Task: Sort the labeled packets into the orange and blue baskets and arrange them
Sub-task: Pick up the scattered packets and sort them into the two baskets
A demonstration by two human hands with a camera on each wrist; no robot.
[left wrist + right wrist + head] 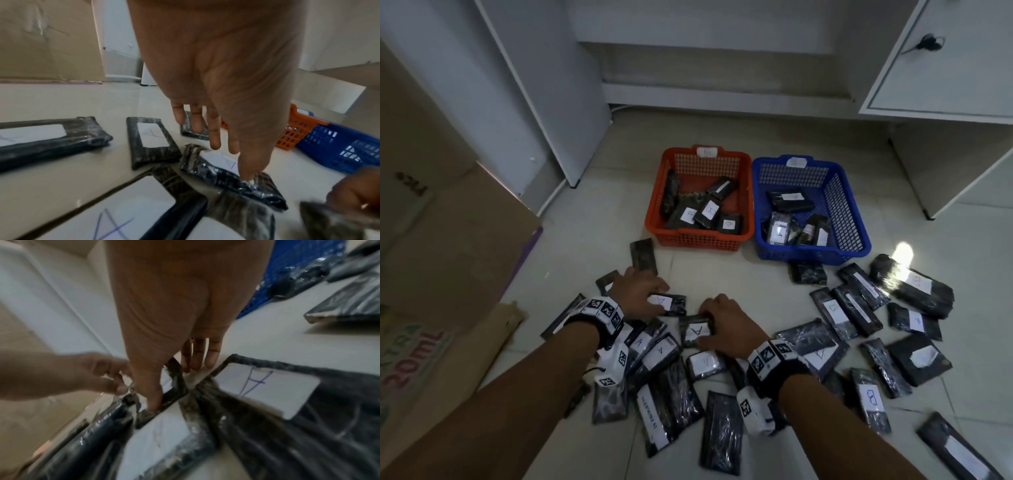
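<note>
Flattened cardboard (452, 236) leans at left; white cabinets (941, 61) behind; possibly a printed sack (410, 356).

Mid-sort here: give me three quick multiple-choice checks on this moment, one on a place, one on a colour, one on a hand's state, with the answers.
1. Where does the orange basket stand, seen from the head view?
A. left of the blue basket
B. right of it
C. inside it

2. What colour are the packets' labels?
A. yellow
B. white
C. red

3. What is the right hand doing?
A. hanging idle
B. resting in a basket
C. gripping a packet marked A

Answers: 1 A, the baskets sit side by side, orange on the left. 2 B, each visible label is white. 3 C, thumb and fingers close on the packet's end.
</note>
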